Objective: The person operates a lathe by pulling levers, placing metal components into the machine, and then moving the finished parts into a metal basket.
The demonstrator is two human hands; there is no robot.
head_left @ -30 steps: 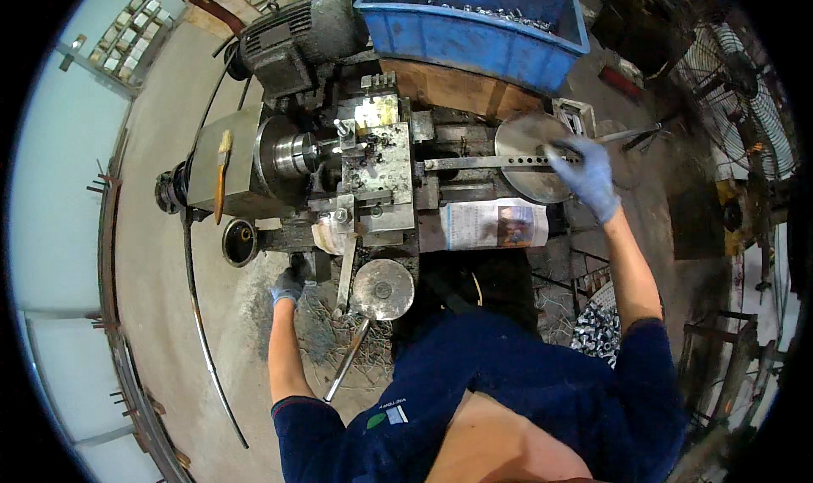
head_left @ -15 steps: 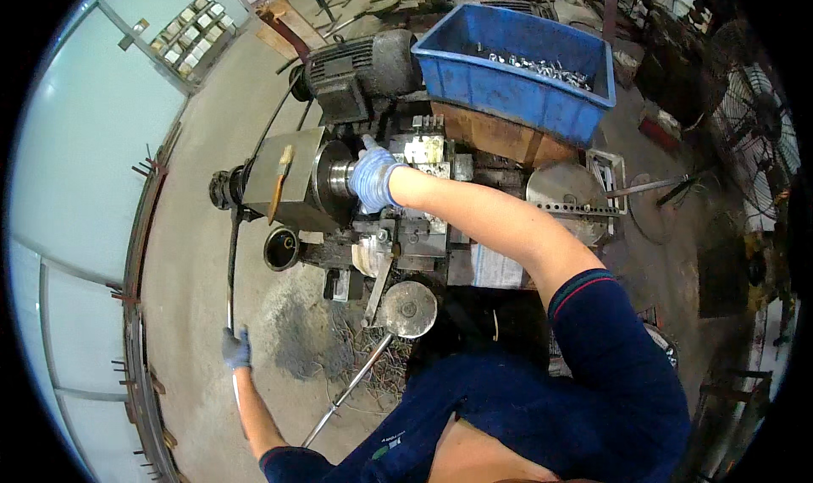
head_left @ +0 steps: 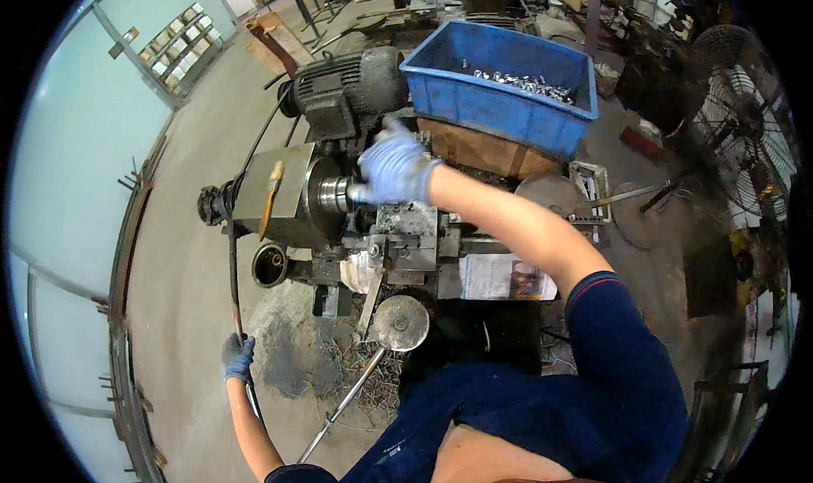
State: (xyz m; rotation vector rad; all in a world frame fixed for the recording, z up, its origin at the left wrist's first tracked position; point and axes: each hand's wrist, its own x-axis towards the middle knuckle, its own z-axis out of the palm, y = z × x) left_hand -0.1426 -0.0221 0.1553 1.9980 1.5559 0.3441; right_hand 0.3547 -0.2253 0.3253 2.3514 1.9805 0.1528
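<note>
Blue-gloved right hand (head_left: 395, 171), navy shirt (head_left: 542, 415), blue bin (head_left: 495, 106)

Brush (head_left: 273, 191) on headstock (head_left: 293, 191); chuck (head_left: 333, 195) at right; motor (head_left: 343, 85) behind.

No wording can be read for certain. Right of centre in the frame, a newspaper sheet (head_left: 487, 277) bears fine printed text and, on its right part, a coloured photograph (head_left: 529, 281); the print is too small to make out. At the lower centre, a small pale chest emblem (head_left: 393, 451) marks the navy shirt (head_left: 500, 394), its lettering too small and blurred to read.
</note>
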